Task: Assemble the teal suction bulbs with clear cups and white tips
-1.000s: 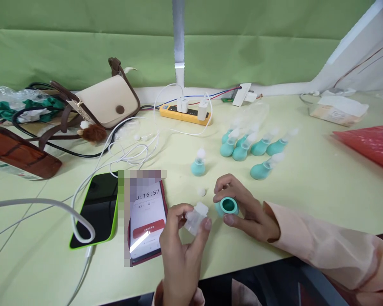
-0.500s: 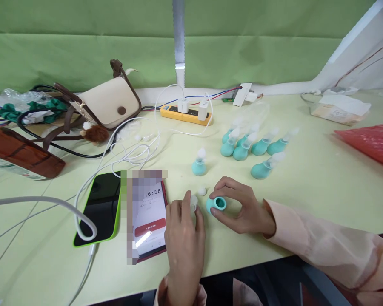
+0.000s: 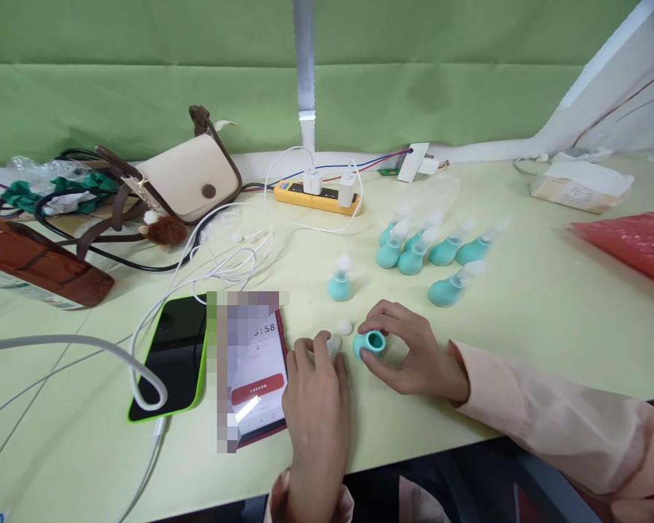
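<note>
My right hand [image 3: 411, 356] grips a teal rubber bulb [image 3: 369, 343] with its open mouth facing up, just above the table. My left hand [image 3: 316, 392] is closed on a small clear plastic piece [image 3: 333, 344], held low right beside the bulb. A small white cap [image 3: 345, 327] lies on the table just behind them. One assembled teal bulb with a clear tip [image 3: 338, 280] stands upright farther back. Several more assembled bulbs [image 3: 430, 247] lie in a group at the back right.
Two phones lie to the left: one in a green case [image 3: 175, 356], one showing a timer [image 3: 259, 370]. White cables [image 3: 223, 258], a beige handbag [image 3: 188, 176], a yellow power strip [image 3: 316, 195], a brown case [image 3: 38, 265] and a red bag [image 3: 632, 243] sit around the table.
My left hand has lowered the clear piece from in front of me down to the table beside the bulb. My right hand shifted the bulb slightly left.
</note>
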`<state>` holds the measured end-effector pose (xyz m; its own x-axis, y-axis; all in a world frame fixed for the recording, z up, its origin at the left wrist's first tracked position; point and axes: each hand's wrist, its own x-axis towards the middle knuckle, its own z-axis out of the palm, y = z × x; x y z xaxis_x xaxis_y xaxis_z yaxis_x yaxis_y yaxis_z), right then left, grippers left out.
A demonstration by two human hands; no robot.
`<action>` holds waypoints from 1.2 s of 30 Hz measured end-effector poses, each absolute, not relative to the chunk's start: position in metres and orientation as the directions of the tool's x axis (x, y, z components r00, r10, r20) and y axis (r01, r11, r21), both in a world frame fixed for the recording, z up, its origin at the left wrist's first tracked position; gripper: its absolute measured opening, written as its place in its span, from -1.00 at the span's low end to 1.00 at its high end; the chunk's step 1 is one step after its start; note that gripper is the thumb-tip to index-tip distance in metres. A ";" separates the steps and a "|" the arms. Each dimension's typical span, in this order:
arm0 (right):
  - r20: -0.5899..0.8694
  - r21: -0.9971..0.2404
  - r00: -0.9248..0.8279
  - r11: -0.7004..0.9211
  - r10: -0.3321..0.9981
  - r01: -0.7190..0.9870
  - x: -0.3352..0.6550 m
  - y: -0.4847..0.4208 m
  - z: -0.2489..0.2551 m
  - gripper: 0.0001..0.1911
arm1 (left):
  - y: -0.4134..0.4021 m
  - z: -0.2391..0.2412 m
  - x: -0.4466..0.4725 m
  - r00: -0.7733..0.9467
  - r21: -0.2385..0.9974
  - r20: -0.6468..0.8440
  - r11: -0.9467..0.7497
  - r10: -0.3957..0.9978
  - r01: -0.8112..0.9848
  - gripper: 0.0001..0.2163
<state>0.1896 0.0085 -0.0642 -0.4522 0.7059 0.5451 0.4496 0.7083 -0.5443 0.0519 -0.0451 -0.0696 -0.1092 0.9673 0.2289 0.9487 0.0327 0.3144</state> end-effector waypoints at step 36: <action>0.659 -0.624 -0.194 0.672 0.726 0.399 0.200 0.051 -0.067 -0.69 | -0.051 -0.069 0.052 -0.100 0.548 0.563 -0.280 0.820 0.788 -0.93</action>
